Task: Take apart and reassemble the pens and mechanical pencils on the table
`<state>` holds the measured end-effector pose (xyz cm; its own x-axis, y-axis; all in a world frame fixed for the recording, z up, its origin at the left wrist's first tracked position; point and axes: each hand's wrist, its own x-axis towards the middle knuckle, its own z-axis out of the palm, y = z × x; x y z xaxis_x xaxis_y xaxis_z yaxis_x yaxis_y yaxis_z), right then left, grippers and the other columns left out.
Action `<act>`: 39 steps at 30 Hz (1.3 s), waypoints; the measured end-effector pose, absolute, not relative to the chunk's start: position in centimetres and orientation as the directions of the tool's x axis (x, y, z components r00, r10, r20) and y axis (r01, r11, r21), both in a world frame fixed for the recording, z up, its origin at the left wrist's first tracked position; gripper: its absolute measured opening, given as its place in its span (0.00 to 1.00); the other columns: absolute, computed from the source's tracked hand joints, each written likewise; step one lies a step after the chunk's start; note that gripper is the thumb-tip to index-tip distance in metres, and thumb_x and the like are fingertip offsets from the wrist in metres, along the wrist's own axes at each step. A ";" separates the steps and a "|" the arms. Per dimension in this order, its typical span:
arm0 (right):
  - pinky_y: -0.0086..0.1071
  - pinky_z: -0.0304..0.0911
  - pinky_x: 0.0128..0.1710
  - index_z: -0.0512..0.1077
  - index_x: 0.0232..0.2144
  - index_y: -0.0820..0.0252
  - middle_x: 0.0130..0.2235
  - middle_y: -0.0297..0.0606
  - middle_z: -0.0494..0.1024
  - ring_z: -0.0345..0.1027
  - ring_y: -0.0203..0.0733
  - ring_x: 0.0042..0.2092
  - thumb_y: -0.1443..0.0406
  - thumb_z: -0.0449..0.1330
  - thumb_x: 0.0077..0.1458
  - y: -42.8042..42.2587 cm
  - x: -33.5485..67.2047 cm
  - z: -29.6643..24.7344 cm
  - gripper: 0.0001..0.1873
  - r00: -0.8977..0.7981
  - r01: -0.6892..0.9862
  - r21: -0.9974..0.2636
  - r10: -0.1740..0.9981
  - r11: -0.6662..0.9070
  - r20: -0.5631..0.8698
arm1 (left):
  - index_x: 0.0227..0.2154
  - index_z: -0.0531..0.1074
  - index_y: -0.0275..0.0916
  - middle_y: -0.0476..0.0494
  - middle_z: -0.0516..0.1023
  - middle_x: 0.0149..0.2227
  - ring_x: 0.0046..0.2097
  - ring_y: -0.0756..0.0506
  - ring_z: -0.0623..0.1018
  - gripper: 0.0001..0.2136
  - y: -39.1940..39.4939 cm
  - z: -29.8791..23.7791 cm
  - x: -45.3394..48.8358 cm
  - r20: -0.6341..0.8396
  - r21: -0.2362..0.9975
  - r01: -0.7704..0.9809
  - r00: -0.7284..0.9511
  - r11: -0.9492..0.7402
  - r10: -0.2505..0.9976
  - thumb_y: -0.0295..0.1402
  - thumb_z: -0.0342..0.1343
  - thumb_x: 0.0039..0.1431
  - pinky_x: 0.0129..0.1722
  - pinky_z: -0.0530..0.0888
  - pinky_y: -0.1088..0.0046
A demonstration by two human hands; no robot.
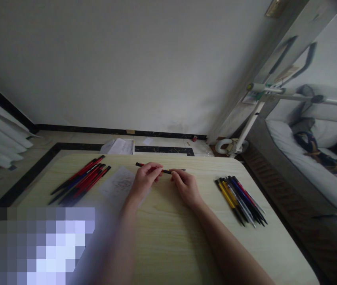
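Note:
Over the far middle of the table, both my hands hold a slim dark pen [167, 171] lying roughly level between them. My left hand [146, 180] is closed in a pinch near the pen's left part, and a black end with a bit of red sticks out behind its fingers. Whether that end belongs to the same pen, I cannot tell. My right hand [186, 187] has its thumb and fingers closed on the pen's right part, with a dark tip showing just beyond. A sheet of paper with scribbles [119, 184] lies beside and partly under my left forearm.
On the table's left lies a group of mostly red pens [82, 180]. Yellow, dark and clear pens [239, 200] lie together at the right. Behind the wooden table [168, 237] stands a box with papers [119, 146]. A white metal frame [250, 126] and a sofa [311, 158] are at the right.

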<state>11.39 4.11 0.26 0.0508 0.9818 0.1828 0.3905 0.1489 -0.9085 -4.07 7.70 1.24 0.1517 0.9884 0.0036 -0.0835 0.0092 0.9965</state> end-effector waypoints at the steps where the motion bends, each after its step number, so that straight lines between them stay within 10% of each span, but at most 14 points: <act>1: 0.27 0.56 0.26 0.70 0.35 0.60 0.26 0.35 0.71 0.62 0.35 0.27 0.57 0.50 0.53 4.2 11.3 0.2 0.15 0.070 0.373 -0.916 0.980 0.149 0.188 | 0.30 0.72 0.35 0.46 0.73 0.25 0.25 0.51 0.70 0.11 7.7 1.2 -4.1 0.005 0.997 -0.082 0.150 0.007 0.989 0.36 0.56 0.45 0.24 0.66 0.77; 39: 0.26 0.54 0.23 0.67 0.27 0.60 0.22 0.32 0.68 0.59 0.33 0.24 0.57 0.49 0.54 4.0 11.5 0.3 0.14 0.087 0.394 -0.907 0.977 0.147 0.196 | 0.31 0.72 0.35 0.45 0.73 0.25 0.27 0.50 0.71 0.12 7.7 1.1 -3.9 0.011 0.999 -0.035 0.134 -0.006 0.991 0.38 0.56 0.45 0.25 0.67 0.77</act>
